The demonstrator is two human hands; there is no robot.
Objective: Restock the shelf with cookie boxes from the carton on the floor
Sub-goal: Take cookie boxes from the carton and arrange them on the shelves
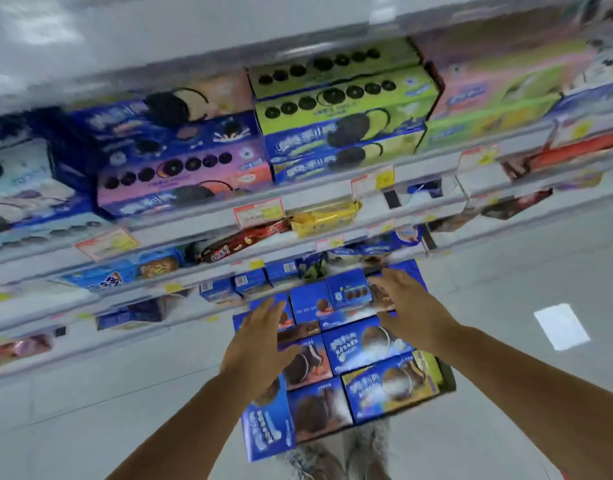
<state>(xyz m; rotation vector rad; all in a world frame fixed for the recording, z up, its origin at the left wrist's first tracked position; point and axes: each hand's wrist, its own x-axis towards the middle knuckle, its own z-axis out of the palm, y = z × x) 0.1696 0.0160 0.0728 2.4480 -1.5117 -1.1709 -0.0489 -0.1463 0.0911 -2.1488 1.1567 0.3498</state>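
Shelf boxes (332, 109) blurred, price tags (258, 211) unreadable; left hand (260, 344) covers some carton boxes (364, 344); forearms (180, 427) cut by bottom edge.

A shop aisle: tiered shelves (332, 188) stocked with cookie boxes (343, 109), with price tags (259, 211) along their edges.

both my bare arms reach forward and down, side by side. my left hand (260, 342) is flat, fingers straight, slightly spread, holding nothing. my right hand (408, 304) reaches farther out, palm down, fingers spread and relaxed.
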